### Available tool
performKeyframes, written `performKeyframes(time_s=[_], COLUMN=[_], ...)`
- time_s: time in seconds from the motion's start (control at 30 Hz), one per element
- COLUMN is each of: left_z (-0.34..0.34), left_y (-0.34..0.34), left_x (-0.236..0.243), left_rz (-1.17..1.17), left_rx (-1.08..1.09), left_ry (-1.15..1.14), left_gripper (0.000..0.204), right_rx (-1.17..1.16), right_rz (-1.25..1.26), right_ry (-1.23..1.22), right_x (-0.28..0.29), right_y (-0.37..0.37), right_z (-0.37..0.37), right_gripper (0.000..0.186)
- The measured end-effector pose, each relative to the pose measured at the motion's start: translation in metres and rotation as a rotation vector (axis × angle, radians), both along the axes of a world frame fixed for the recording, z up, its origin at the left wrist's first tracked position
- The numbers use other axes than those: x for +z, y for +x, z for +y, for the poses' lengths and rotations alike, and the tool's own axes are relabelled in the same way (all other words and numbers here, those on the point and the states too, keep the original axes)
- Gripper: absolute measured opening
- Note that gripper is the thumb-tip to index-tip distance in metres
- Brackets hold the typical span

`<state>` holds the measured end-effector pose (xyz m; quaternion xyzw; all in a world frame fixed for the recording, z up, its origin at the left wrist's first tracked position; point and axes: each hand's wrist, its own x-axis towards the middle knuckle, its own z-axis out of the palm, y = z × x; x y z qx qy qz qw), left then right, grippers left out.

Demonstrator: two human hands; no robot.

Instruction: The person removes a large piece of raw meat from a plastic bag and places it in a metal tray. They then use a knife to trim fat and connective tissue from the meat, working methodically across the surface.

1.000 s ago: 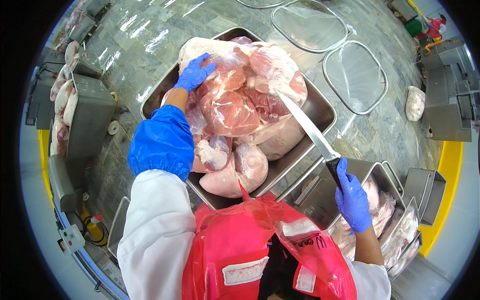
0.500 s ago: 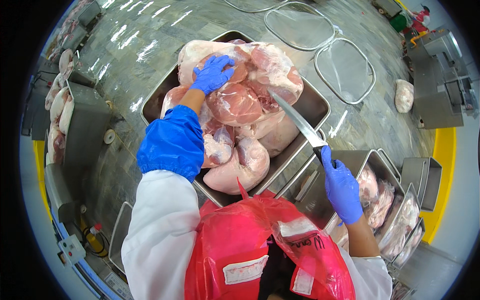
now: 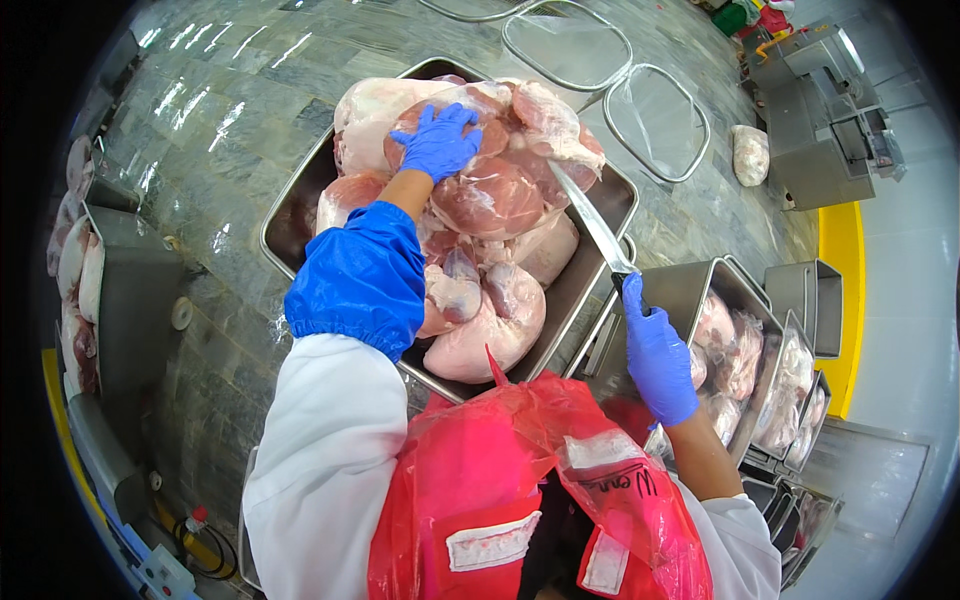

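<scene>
Large cuts of raw meat (image 3: 490, 205), pink with white fat, are heaped in a steel tub (image 3: 290, 215) in front of me. My left hand (image 3: 440, 143), in a blue glove, lies with fingers spread on a cut near the top of the heap. In my right hand (image 3: 657, 358), also gloved, is the black handle of a long knife (image 3: 600, 228). Its blade slants up and left, and the tip meets a fatty cut at the heap's right side. Whether the tip has gone into the meat I cannot tell.
Two hoops with clear plastic bags (image 3: 657, 125) stand beyond the tub. Steel bins (image 3: 690, 285) of bagged meat are close on my right. More meat-filled bins (image 3: 130, 290) line the left. A wrapped piece of meat (image 3: 750, 155) lies near a steel machine (image 3: 815, 130).
The view has turned a little to the right. My left hand has shifted slightly right across the cut. The knife tip stays at the right side of the heap.
</scene>
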<state>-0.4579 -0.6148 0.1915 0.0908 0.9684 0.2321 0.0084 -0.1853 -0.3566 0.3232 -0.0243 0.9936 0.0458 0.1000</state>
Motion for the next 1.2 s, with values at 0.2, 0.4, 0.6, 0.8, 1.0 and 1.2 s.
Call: performKeyframes(time_s=[0.2, 0.4, 0.6, 0.8, 1.0, 1.2], left_z=[-0.002, 0.018, 0.007, 0.012, 0.022, 0.046], left_y=[-0.010, -0.004, -0.013, -0.009, -0.049, -0.078], left_x=[-0.018, -0.010, -0.036, 0.000, 0.002, -0.001], left_rz=[0.059, -0.015, 0.025, -0.163, -0.194, -0.255], left_rx=[-0.026, -0.043, 0.020, 0.024, 0.020, -0.113], left_ry=[-0.033, -0.037, 0.013, -0.038, -0.059, -0.150], left_gripper=[0.042, 0.044, 0.046, 0.050, 0.057, 0.065], right_rx=[-0.053, -0.198, 0.400, 0.397, 0.140, 0.069], right_rz=[0.034, -0.024, -0.001, -0.137, -0.045, -0.063], right_ry=[-0.055, -0.103, 0.071, 0.084, 0.094, 0.057], right_x=[-0.025, -0.047, 0.099, 0.134, 0.017, -0.003], right_y=[0.008, 0.007, -0.101, -0.137, -0.040, -0.043], right_z=[-0.026, -0.033, 0.017, 0.021, 0.057, 0.047], right_gripper=[0.066, 0.067, 0.050, 0.049, 0.065, 0.069])
